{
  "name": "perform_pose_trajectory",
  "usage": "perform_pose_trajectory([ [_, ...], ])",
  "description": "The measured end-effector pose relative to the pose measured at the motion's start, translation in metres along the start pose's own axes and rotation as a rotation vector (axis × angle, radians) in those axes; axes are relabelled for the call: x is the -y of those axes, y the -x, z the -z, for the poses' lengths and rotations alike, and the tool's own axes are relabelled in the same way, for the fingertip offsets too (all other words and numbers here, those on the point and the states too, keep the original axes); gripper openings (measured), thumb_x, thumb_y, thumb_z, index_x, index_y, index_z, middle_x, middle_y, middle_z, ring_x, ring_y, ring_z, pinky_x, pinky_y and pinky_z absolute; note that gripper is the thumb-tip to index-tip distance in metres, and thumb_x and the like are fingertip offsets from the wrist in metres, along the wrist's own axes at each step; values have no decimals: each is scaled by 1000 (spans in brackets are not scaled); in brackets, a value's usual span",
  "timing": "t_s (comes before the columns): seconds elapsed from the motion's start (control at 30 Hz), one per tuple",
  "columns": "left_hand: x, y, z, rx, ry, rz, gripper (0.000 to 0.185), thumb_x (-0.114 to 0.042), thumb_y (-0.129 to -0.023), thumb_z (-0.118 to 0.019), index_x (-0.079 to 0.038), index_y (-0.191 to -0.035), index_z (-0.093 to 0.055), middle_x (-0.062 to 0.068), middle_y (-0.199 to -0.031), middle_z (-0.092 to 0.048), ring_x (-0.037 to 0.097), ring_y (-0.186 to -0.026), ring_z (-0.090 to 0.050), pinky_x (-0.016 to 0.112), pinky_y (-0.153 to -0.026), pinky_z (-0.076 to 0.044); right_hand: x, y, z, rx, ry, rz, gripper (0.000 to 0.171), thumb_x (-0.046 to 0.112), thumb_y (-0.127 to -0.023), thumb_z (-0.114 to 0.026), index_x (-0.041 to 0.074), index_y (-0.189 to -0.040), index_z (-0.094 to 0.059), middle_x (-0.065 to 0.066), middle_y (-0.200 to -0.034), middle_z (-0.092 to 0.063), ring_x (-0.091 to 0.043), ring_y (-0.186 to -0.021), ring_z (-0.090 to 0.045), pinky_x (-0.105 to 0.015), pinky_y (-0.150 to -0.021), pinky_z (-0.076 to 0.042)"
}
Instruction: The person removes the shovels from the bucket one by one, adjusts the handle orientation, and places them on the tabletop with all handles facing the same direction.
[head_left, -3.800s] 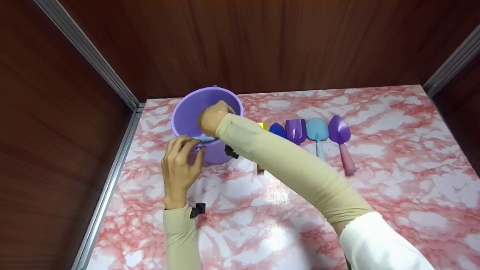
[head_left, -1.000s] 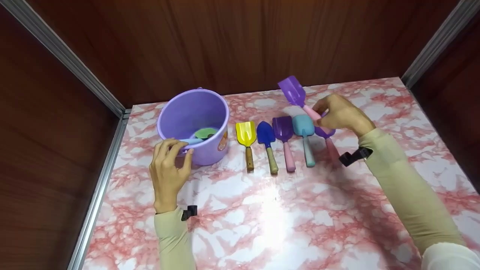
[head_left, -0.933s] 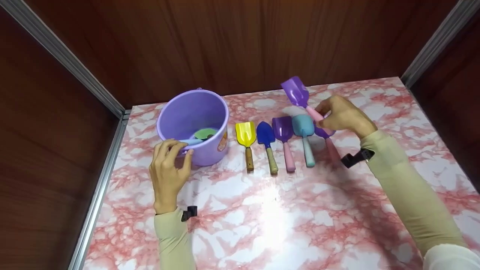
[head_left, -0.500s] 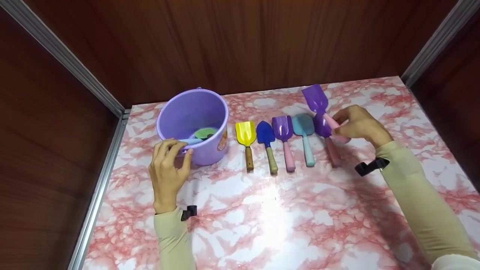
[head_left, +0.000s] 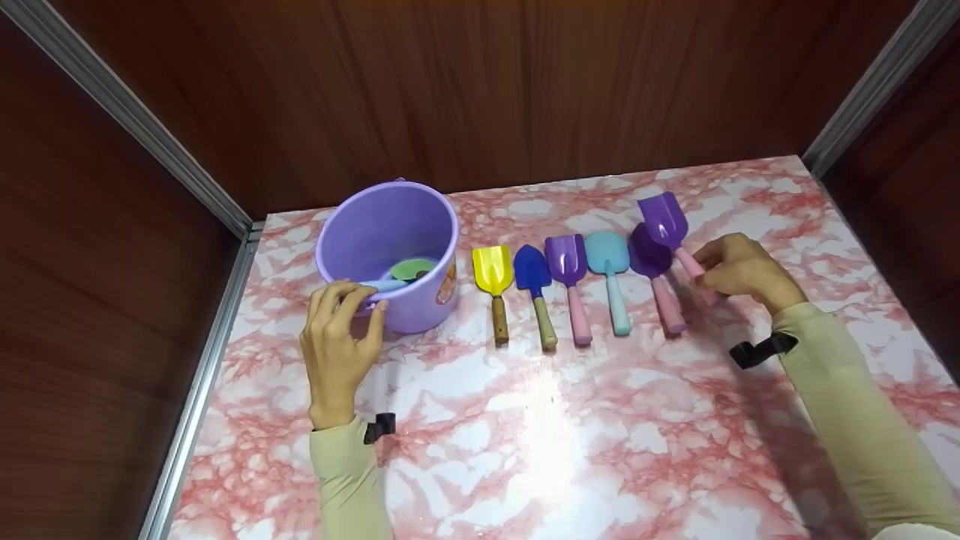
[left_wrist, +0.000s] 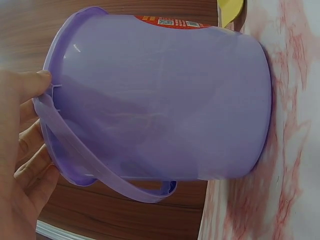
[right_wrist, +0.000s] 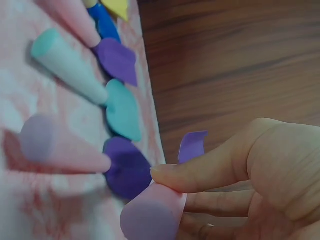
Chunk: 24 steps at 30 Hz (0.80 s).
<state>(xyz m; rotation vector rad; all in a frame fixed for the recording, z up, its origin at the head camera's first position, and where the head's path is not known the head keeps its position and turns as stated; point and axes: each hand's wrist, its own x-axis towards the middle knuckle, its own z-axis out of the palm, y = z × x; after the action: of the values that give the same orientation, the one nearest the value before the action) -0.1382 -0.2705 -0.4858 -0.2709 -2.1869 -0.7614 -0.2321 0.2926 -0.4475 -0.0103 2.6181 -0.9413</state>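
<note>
A purple bucket [head_left: 386,232] stands at the table's back left with a green-bladed shovel [head_left: 411,268] inside. My left hand [head_left: 360,300] grips its near rim; the left wrist view shows the fingers [left_wrist: 25,150] curled at the rim beside the bucket's handle [left_wrist: 115,180]. My right hand [head_left: 701,274] pinches the pink handle [right_wrist: 152,215] of a purple shovel [head_left: 664,217], held low at the right end of a row. The row holds yellow [head_left: 491,274], blue [head_left: 532,270], purple [head_left: 566,259], teal [head_left: 607,255] and round purple [head_left: 649,259] shovels.
The pink marble table [head_left: 555,435] is boxed in by dark wooden walls [head_left: 480,82] at the back and both sides. A metal rail [head_left: 202,375] runs along its left edge. The row of shovels lies with handles toward me.
My right hand has carried the purple shovel from above the row to the right and down, to the row's right end. Earlier it was reaching into the bucket. The left hand stays on the bucket.
</note>
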Motion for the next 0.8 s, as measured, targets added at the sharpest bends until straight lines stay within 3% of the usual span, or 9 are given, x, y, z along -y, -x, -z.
perform_pose_trajectory([
  [0.17, 0, 0, 0, 8, 5, 10, 23, -29, -97, -80, -9, -108, -80, 11, -115, -73, 33, -119, -64, 50, -101, -58, -14, 2, -2, -7, -1, -16, 61, 4, -79, -73, -14, -136, -62, -32, -123, -69, -21, -91, -66, -23, -69, -58],
  [0.43, 1, 1, 1, 6, 10, 11, 25, -31, -97, -80, -9, -109, -81, 11, -116, -73, 33, -120, -64, 50, -104, -57, -28, 3, -8, 13, -24, -56, 55, 6, -84, -74, -15, -133, -61, -29, -115, -70, -18, -81, -67, -29, -68, -60],
  [0.67, 1, 1, 0, 1, 11, 1, 25, -30, -97, -80, -9, -109, -81, 11, -116, -73, 33, -119, -64, 48, -104, -57, -37, 0, -8, 16, 48, -96, 62, 16, -87, -78, -17, -135, -59, -35, -129, -63, -32, -99, -66, -27, -70, -57],
  [0.8, 1, -1, 1, 6, 8, 7, 25, -31, -97, -80, -9, -109, -81, 12, -116, -73, 33, -119, -64, 49, -103, -58, -41, -1, -9, -1, 74, -99, 61, 16, -86, -79, -16, -134, -60, -34, -127, -65, -33, -98, -65, -27, -69, -55],
])
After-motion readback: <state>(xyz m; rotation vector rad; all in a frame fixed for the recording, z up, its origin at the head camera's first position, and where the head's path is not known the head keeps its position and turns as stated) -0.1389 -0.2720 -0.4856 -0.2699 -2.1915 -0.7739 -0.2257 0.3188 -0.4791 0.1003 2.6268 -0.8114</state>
